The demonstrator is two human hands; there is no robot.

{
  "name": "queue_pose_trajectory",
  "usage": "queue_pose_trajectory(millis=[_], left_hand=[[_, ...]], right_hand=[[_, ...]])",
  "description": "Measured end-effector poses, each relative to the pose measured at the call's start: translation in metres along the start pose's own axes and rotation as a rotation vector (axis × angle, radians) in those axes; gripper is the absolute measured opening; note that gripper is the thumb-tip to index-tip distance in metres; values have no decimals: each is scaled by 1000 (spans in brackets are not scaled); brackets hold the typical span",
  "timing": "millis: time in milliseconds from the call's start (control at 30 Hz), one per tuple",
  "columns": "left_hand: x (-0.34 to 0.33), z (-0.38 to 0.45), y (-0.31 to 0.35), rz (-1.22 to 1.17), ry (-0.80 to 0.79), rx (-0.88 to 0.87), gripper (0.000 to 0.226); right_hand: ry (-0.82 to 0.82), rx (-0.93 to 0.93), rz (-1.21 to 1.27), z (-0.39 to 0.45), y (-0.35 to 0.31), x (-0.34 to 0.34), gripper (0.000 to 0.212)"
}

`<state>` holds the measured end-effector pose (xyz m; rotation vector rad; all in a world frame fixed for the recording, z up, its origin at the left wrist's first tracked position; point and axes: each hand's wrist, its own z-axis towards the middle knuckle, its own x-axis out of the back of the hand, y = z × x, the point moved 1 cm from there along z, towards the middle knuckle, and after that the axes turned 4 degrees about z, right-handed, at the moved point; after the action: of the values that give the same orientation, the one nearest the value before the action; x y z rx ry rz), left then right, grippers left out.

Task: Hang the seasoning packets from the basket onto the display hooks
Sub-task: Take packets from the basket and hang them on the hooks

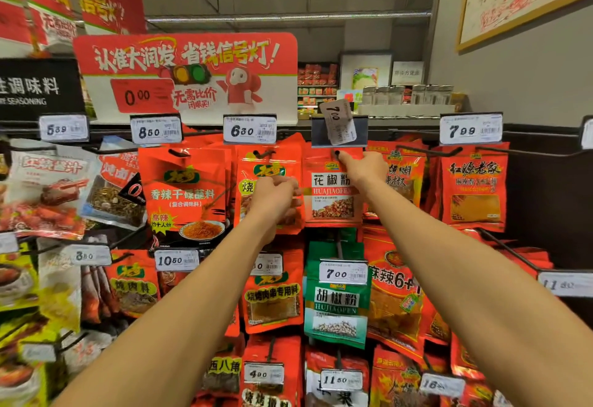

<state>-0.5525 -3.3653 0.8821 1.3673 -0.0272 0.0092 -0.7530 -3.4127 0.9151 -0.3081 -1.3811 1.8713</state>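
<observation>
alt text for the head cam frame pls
Both hands hold a red HUAJIAOFEN packet at a display hook: the right hand pinches its top corner, the left hand grips its left edge. A loose price tag sits tilted above; more seasoning packets hang around it.

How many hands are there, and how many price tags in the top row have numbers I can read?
Hands: 2, left hand and right hand, which pinches the seasoning packet
Top-row price tags with readable numbers: 5
Total: 7
</observation>
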Motion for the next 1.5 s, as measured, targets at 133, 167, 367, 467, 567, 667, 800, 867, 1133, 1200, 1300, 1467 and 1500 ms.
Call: queue_pose_trajectory(millis=[133,167,367,467,567,667,800,867,1133,1200,1300,1467,1500], left_hand=[[8,-5,-1,24,-80,-1,13],[9,-9,-2,19,-91,-6,14],[20,-61,-25,2,-181,-9,19],[24,-97,-64,-16,-184,81,21],[28,-138,-125,-34,-134,234,21],[30,-185,-196,-34,-70,446,22],[32,-252,-292,-42,10,736,19],[35,-286,-339,3,57,885,16],[51,-398,-550,84,132,1334,16],[61,-421,-610,79,137,1418,17],[74,-450,-692,30,109,1555,23],[87,-479,-803,35,76,1644,21],[88,-481,-821,46,68,1637,20]], right_hand=[[71,52,14,-26,20,36,26],[44,53,83,-36,25,47,19],[-335,-41,416,-118,58,100,19],[-446,-171,475,-161,101,113,20],[-525,-318,480,-208,163,118,20],[-594,-491,422,-258,229,112,23],[-636,-714,275,-321,318,100,27],[-677,-808,170,-356,364,94,20],[-766,-1094,-220,-520,565,56,14],[-865,-1127,-304,-559,619,46,14],[-1027,-1162,-426,-607,691,30,16],[-1258,-939,-685,-666,796,-13,25],[-1322,-829,-753,-677,813,-26,21]])
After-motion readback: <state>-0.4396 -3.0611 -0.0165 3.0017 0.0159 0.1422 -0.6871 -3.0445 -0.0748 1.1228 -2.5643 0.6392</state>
